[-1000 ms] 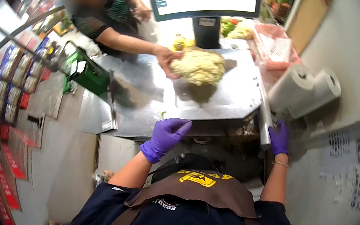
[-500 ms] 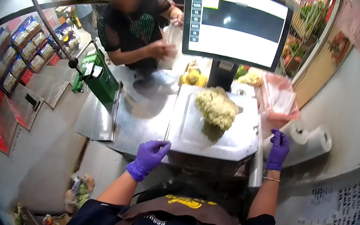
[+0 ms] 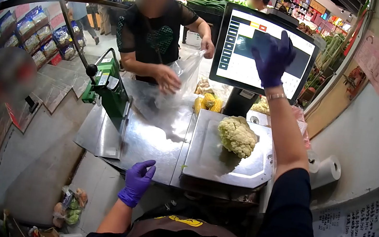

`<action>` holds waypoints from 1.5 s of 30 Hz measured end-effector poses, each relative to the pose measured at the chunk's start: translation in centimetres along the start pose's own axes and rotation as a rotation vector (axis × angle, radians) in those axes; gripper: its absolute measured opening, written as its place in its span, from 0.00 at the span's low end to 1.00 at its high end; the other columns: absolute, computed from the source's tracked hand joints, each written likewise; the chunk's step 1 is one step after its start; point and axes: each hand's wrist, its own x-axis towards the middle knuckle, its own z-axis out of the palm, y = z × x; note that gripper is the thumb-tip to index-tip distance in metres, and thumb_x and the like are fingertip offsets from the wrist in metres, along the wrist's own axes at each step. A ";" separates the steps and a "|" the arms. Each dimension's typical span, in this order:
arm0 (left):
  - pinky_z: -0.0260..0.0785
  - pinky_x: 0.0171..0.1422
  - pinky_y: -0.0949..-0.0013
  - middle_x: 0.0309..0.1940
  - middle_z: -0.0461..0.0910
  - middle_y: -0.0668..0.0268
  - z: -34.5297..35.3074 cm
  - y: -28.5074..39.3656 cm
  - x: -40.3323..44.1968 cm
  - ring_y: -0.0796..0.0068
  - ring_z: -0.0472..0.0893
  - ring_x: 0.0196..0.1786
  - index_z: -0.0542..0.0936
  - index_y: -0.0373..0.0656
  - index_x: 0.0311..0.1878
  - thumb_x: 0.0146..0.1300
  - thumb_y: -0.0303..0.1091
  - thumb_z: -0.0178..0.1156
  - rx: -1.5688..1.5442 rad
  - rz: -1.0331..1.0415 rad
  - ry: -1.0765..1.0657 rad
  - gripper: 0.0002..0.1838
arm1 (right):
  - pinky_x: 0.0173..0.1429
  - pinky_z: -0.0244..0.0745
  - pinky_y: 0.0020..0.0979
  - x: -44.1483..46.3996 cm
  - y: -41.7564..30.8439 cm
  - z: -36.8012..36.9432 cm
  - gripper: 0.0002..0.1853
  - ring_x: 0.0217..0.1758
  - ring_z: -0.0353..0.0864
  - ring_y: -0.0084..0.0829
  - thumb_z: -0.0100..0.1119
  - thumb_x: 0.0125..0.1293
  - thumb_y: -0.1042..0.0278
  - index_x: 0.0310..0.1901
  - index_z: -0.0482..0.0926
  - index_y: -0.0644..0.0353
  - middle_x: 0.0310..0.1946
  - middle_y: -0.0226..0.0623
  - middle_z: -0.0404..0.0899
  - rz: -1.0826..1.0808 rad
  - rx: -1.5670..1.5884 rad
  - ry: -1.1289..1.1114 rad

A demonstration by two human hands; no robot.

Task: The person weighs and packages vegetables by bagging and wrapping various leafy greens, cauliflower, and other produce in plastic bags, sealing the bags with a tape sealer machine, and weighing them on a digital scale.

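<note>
My right hand (image 3: 274, 60), in a purple glove, is raised in front of the touchscreen monitor (image 3: 234, 76). Its fingers are spread and it holds nothing; I cannot tell whether a fingertip touches the glass. A whole cauliflower (image 3: 237, 136) rests on the metal scale plate (image 3: 201, 152) below the screen, untouched. My left hand (image 3: 136, 184), gloved in purple too, hovers near the front edge of the steel counter (image 3: 150, 137). Nothing is in it, and its fingers are partly stretched out and apart.
Across the counter a person (image 3: 155, 36) handles a clear plastic bag (image 3: 188, 72). Yellow corn (image 3: 210, 103) lies behind the scale. A green device (image 3: 108, 85) stands on the left of the counter, and plastic rolls (image 3: 328, 169) are at the right wall. Bagged vegetables (image 3: 71, 206) sit low left.
My right hand has risen from beside the rolls to the screen, its fingers opening out. My left hand has shifted slightly left and down in view. The camera view has moved too.
</note>
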 end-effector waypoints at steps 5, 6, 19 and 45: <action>0.65 0.29 0.77 0.21 0.74 0.69 -3.7 -1.9 -1.3 0.83 0.70 0.21 0.82 0.41 0.41 0.54 0.27 0.63 0.037 -0.042 0.099 0.10 | 0.66 0.36 0.59 2.2 -0.4 6.4 0.35 0.69 0.49 0.43 0.65 0.47 0.46 0.59 0.66 0.39 0.68 0.40 0.48 0.083 -0.198 -0.051; 0.67 0.32 0.77 0.24 0.77 0.68 -4.4 -2.0 -1.7 0.83 0.72 0.24 0.81 0.40 0.41 0.54 0.26 0.63 0.042 -0.110 0.079 0.10 | 0.65 0.37 0.60 2.2 -0.3 6.5 0.36 0.70 0.47 0.45 0.64 0.47 0.44 0.59 0.65 0.39 0.68 0.40 0.47 0.084 -0.193 -0.053; 0.66 0.35 0.81 0.32 0.80 0.69 -2.2 -3.1 -0.6 0.86 0.74 0.31 0.80 0.39 0.44 0.58 0.26 0.60 -0.014 -0.085 -0.036 0.10 | 0.51 0.66 0.29 -16.9 6.5 -21.8 0.12 0.48 0.72 0.31 0.64 0.55 0.69 0.39 0.77 0.63 0.53 0.43 0.69 0.557 0.022 -0.008; 0.67 0.38 0.80 0.32 0.80 0.68 -1.6 -6.0 6.6 0.83 0.74 0.31 0.80 0.35 0.40 0.56 0.30 0.63 -0.195 -0.196 -0.102 0.10 | 0.71 0.45 0.45 -17.4 -5.4 -17.3 0.60 0.71 0.44 0.52 0.72 0.35 0.42 0.68 0.50 0.57 0.67 0.56 0.47 0.441 0.363 -0.876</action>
